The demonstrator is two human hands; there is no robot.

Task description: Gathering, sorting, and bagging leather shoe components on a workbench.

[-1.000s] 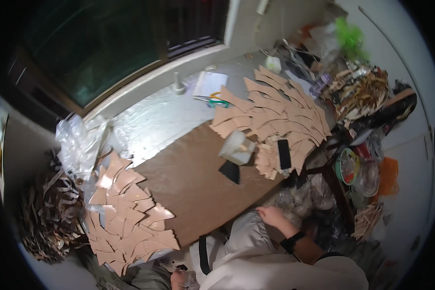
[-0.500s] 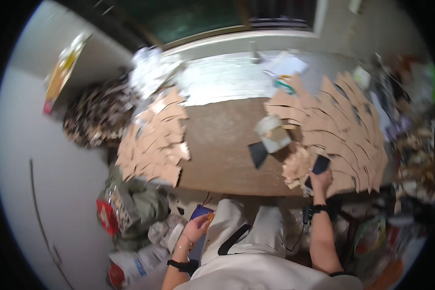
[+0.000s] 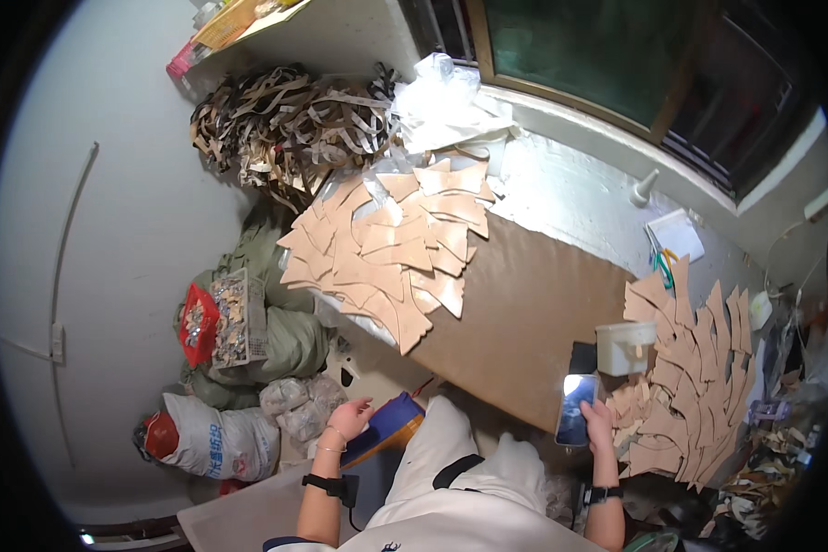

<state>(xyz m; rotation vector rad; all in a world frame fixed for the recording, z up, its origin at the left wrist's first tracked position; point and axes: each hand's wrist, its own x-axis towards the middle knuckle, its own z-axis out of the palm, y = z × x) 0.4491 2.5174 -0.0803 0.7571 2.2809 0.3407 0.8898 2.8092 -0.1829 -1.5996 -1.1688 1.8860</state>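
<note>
My right hand (image 3: 598, 425) grips a smartphone (image 3: 575, 409) upright at the table's front edge, its glossy face catching bright light. Just behind the phone is a flat black piece (image 3: 581, 357), beside a white tub (image 3: 614, 350) with something tan at its side. Small tan pieces (image 3: 627, 405) lie close to the right hand. Low on the left, my left hand (image 3: 348, 419) hovers by a blue and orange box (image 3: 391, 425) near my legs. Its fingers are loosely stretched, with nothing visible in them.
Overlapping tan leather-like cutouts spread in a left pile (image 3: 377, 244) and a right pile (image 3: 685, 386) on the brown tabletop (image 3: 524, 304). Scissors (image 3: 661, 262) lie far right. Strap scraps (image 3: 285, 129) heap at back left. Sacks (image 3: 216, 442) and a filled crate (image 3: 237, 317) stand left.
My view has turned left, so the table sits slanted. The phone has tipped to show a lit or reflecting face. My left hand has come away from my leg toward the box.
</note>
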